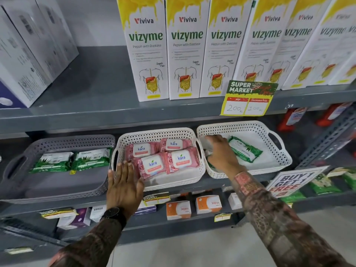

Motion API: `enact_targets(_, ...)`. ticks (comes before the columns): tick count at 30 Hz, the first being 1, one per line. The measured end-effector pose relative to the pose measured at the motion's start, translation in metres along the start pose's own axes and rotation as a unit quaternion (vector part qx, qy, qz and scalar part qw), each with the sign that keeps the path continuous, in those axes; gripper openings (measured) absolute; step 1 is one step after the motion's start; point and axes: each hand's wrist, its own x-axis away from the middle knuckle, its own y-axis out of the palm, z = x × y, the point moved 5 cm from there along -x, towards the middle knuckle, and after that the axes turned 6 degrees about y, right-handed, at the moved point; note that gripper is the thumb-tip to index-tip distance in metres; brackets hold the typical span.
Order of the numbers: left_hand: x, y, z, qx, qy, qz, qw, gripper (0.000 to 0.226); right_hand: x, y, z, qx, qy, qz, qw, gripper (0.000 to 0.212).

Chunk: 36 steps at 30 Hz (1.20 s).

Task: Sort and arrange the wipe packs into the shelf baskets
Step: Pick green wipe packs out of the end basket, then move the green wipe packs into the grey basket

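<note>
Reaching into the right basket (277, 164), the right hand (221, 153) spreads wide; nudging could tip the green pack (244, 149) askew.

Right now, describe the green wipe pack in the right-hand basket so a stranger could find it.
On the middle shelf, take the rightmost white basket. The green wipe pack lies tilted on its floor beside the right hand; unlike the pink Kara packs next door, it lies alone.

Upper shelf edge (115, 117) overhangs the basket row, leaving a low gap above the rims. Grey basket (17, 182): front half bare, two green packs (71, 160) at back. Middle basket (200, 170): pink packs (163, 158) fill most of it, front strip free. Right basket (285, 157): floor largely open around one green pack (244, 149).
</note>
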Motion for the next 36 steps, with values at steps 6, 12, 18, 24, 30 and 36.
enact_targets(6,0.001,0.001,0.000,0.008,0.007,-0.003,1.000,0.079,0.005,0.015,0.037,0.095,0.028,-0.166,0.981,0.087)
enact_targets(12,0.000,-0.002,-0.001,0.017,0.004,-0.013,1.000,0.084,0.005,0.006,0.032,0.068,0.058,-0.111,0.990,0.078)
enact_targets(18,0.000,-0.025,-0.021,0.119,0.034,0.041,0.991,0.080,-0.003,-0.028,-0.029,0.080,0.041,0.095,0.991,0.075)
enact_targets(24,0.021,-0.052,-0.155,0.096,-0.063,0.095,0.989,0.078,-0.002,0.008,-0.203,0.061,-0.107,0.084,0.989,0.059)
enact_targets(30,0.058,-0.056,-0.259,0.062,-0.153,0.067,0.984,0.105,0.044,0.121,-0.384,0.012,-0.296,-0.001,0.955,0.075)
enact_targets(36,0.064,-0.045,-0.265,0.045,-0.144,0.083,0.985,0.084,0.050,0.203,-0.470,0.119,-0.340,-0.051,0.931,0.075)
